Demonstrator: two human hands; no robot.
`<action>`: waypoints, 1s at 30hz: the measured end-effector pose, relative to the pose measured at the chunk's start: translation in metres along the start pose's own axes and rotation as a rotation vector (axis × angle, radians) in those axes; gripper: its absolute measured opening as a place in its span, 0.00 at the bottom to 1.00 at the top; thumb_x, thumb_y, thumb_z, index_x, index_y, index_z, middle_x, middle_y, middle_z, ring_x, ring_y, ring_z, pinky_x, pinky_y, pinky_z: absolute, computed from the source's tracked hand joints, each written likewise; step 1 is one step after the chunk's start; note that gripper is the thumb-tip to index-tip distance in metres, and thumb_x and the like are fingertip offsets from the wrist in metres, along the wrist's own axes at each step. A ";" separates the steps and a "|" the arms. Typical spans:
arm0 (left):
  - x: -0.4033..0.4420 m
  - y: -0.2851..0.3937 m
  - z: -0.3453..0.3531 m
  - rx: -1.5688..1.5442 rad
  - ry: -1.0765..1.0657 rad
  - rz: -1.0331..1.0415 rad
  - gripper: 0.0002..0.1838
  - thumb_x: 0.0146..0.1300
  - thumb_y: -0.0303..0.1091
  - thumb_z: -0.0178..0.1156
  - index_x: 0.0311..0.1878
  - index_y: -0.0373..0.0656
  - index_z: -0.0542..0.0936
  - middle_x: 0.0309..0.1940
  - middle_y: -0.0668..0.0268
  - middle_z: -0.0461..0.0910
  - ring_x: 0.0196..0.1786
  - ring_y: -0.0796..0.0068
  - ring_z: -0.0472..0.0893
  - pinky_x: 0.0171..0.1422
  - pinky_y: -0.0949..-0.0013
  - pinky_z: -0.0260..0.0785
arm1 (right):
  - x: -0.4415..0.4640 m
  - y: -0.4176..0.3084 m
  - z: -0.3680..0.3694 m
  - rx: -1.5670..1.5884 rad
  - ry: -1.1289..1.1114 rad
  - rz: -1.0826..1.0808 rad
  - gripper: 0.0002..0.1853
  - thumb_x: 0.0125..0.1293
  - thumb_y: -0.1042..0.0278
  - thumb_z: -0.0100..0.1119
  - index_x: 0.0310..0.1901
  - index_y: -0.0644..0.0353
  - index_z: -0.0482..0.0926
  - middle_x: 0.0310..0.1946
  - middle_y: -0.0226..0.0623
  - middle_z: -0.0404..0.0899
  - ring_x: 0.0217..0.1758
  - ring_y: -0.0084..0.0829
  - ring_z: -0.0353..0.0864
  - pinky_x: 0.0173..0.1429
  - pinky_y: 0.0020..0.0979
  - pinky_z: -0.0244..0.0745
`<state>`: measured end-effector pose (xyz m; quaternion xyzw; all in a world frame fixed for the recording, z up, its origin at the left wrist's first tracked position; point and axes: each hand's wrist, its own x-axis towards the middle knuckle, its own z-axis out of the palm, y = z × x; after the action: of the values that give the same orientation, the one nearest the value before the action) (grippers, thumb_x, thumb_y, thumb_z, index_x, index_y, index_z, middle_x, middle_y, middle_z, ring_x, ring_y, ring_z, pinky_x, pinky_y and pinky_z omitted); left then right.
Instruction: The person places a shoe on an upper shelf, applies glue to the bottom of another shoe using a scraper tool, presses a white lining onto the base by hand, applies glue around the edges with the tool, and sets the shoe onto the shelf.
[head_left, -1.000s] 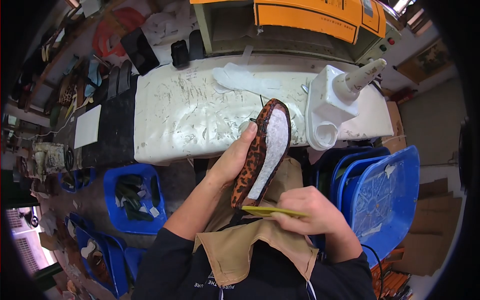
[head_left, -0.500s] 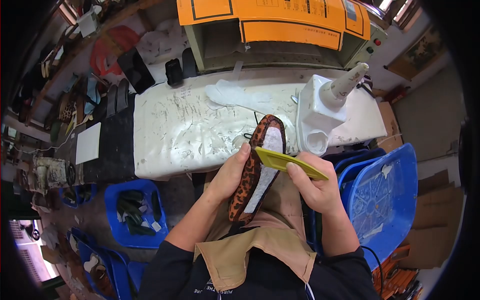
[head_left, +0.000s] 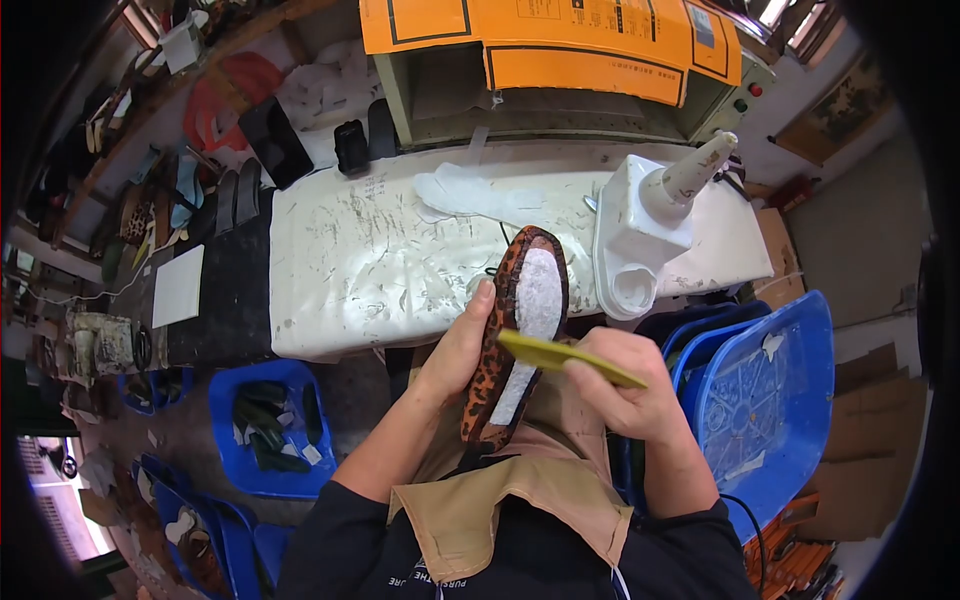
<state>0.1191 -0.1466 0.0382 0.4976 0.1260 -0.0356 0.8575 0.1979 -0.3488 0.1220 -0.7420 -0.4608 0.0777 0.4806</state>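
My left hand (head_left: pixel 462 350) is closed round the left side of a leopard-print shoe upper (head_left: pixel 488 372), its thumb lying along the edge. The shoe is turned bottom up, toe away from me, with a whitish sole surface (head_left: pixel 540 295) showing. Closed in my right hand (head_left: pixel 632 388) is a flat yellow-green tool (head_left: pixel 540 353), like a scraper or wide flat brush. Its far end lies across the shoe's middle; whether it touches the surface I cannot tell. The fingers under the shoe are hidden.
Ahead is a worn white-covered table (head_left: pixel 370 265) with thin white sheets (head_left: pixel 465 190). A white container with a cone (head_left: pixel 650 215) stands at its right. Behind rises an orange-topped metal box (head_left: pixel 585 75). Blue bins (head_left: pixel 765 400) stack at right; another blue bin (head_left: pixel 225 400) sits lower left.
The tool has moved nearer to me along the shoe, from the forefoot to the middle, and tilted more edge-on. The shoe has turned slightly, showing more of its whitish bottom.
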 end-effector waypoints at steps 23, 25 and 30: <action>-0.024 0.014 -0.026 0.004 -0.188 -0.280 0.37 0.82 0.61 0.44 0.75 0.35 0.71 0.63 0.52 0.83 0.56 0.61 0.87 0.62 0.63 0.80 | 0.069 -0.009 -0.090 0.079 -0.487 -0.111 0.05 0.67 0.75 0.69 0.36 0.66 0.83 0.28 0.35 0.79 0.30 0.33 0.75 0.37 0.32 0.70; -0.024 0.017 -0.025 0.008 -0.179 -0.298 0.36 0.83 0.60 0.43 0.74 0.35 0.72 0.63 0.53 0.83 0.56 0.63 0.86 0.63 0.64 0.79 | 0.070 -0.011 -0.091 0.005 -0.415 -0.117 0.04 0.67 0.76 0.69 0.36 0.66 0.83 0.28 0.35 0.79 0.30 0.33 0.75 0.37 0.32 0.70; -0.026 0.018 -0.023 0.004 -0.163 -0.327 0.35 0.84 0.57 0.42 0.73 0.34 0.73 0.63 0.57 0.82 0.58 0.69 0.82 0.65 0.68 0.74 | 0.068 -0.019 -0.075 -0.198 -0.280 -0.166 0.02 0.66 0.77 0.68 0.36 0.65 0.83 0.28 0.35 0.79 0.29 0.33 0.75 0.37 0.32 0.69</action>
<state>0.0928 -0.1196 0.0491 0.4675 0.1351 -0.2150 0.8467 0.2664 -0.3428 0.1985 -0.7271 -0.5881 0.0947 0.3414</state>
